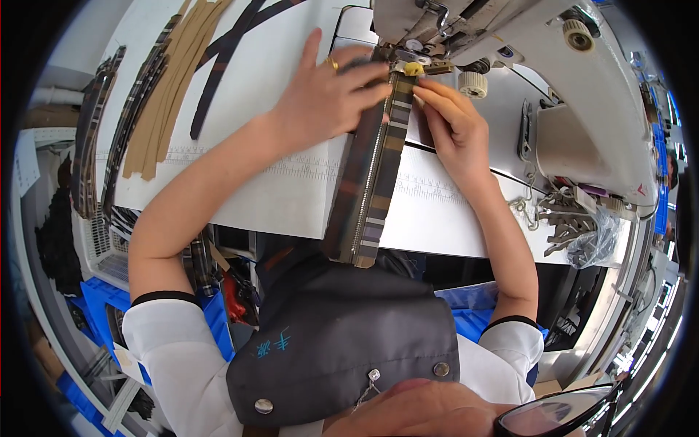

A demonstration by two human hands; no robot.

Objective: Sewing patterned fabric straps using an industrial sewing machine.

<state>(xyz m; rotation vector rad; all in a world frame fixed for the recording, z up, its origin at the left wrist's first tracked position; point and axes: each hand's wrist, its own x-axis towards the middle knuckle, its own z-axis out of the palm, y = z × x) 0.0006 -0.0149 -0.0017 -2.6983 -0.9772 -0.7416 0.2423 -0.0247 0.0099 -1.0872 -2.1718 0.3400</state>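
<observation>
A long plaid fabric strip with a zipper (370, 182) along its length runs from under the sewing head (413, 51) toward me. Its near end hangs over the table's front edge. My left hand (320, 95) lies on the strip's left side close to the presser foot, fingers spread and partly smeared by motion. On the right, my right hand (460, 127) pinches the strip's right edge just in front of the foot, fingertips together. A small yellow part (413, 69) sits at the foot. The needle itself cannot be made out.
The sewing machine's arm (604, 95) rises on the right. Brown strips (175, 95), dark strips (218, 73) and plaid strips (95, 138) lie at the left of the white table (291, 197). Small grey pieces (571, 218) and a clear plastic bag (595, 237) sit at the right.
</observation>
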